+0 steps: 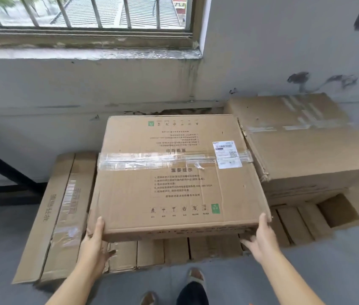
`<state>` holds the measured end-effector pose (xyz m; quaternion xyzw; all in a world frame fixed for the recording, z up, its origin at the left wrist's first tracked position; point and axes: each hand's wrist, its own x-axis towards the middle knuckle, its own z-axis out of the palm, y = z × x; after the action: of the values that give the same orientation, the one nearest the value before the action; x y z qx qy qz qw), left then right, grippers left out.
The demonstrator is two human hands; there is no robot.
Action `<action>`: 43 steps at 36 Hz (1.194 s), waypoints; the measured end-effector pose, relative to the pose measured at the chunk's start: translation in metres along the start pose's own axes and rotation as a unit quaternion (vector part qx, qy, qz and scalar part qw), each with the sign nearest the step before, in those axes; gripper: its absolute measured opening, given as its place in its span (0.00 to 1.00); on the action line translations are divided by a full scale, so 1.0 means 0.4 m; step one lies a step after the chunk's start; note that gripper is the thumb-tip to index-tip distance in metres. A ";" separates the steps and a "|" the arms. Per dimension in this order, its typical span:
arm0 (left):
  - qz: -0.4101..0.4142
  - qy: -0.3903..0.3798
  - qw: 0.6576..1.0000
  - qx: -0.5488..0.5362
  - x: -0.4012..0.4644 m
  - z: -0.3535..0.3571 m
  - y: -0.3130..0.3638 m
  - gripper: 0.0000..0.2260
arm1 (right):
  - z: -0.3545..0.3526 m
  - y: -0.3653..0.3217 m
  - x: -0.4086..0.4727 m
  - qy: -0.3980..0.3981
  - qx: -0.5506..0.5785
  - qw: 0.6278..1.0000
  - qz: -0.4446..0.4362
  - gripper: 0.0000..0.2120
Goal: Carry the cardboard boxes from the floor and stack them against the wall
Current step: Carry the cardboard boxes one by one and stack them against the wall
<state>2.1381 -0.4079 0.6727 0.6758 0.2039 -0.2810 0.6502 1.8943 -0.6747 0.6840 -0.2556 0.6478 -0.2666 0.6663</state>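
Two hands grip the near edge of the large cardboard box (174,179) we are holding in front of us. Our left hand (95,241) clasps the near left corner, thumb up along the side and fingers curled under the bottom. Our right hand (259,235) clasps the near right corner, thumb on the top edge and fingers spread beneath. The box is flat and wide, sealed with clear tape (163,160) across the middle of its top, with a white shipping label (226,154) near the right end of that tape and printed text and handling symbols on the lid.

It sits above a row of smaller cartons (174,253) standing side by side on the grey floor (2,249); we cannot tell whether it rests on them. To the left a long narrow box (57,216) lies on the floor just beside it. To the right another big box (301,146) lies on a low stack against the wall (86,89), its edge just beside ours. Above the wall runs a barred window (81,12) with a worn sill. Our feet (194,277) show at the bottom of the view.
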 end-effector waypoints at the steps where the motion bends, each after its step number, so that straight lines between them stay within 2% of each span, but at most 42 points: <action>1: -0.005 0.003 1.000 -0.011 0.003 0.010 0.003 0.25 | 0.009 -0.008 0.008 -0.015 0.012 1.000 0.013 0.27; 7: 0.014 0.004 0.999 -0.038 0.035 0.088 0.063 0.24 | 0.072 -0.092 0.057 -0.072 0.003 0.997 0.011 0.26; 17: 0.024 0.022 0.998 -0.062 0.063 0.173 0.118 0.23 | 0.131 -0.132 0.105 -0.099 -0.038 0.994 -0.003 0.32; 28: 0.003 0.014 1.000 0.022 0.042 0.126 0.101 0.28 | 0.044 -0.117 0.089 -0.134 -0.101 0.986 -0.003 0.33; 32: 0.021 0.018 0.998 0.055 0.017 0.088 0.088 0.28 | -0.017 -0.088 0.040 -0.144 -0.141 0.979 -0.042 0.31; 34: 0.056 -0.007 0.995 0.083 -0.010 0.062 0.077 0.27 | -0.049 -0.066 -0.005 -0.145 -0.166 0.972 -0.078 0.29; 38: 0.111 -0.112 0.979 0.131 -0.085 0.002 0.068 0.21 | -0.098 0.004 -0.127 -0.142 -0.194 0.961 -0.137 0.25; 41: 0.146 -0.202 0.953 0.170 -0.155 -0.046 0.079 0.16 | -0.120 0.078 -0.239 -0.148 -0.207 0.949 -0.186 0.23; 43: 0.170 -0.269 0.926 0.203 -0.197 -0.089 0.086 0.17 | -0.132 0.135 -0.317 -0.154 -0.205 0.943 -0.212 0.23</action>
<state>2.1043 -0.3678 0.7498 0.7168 -0.1582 -0.3727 0.5677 1.8405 -0.5479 0.7376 -0.5564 0.5088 -0.2206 0.6187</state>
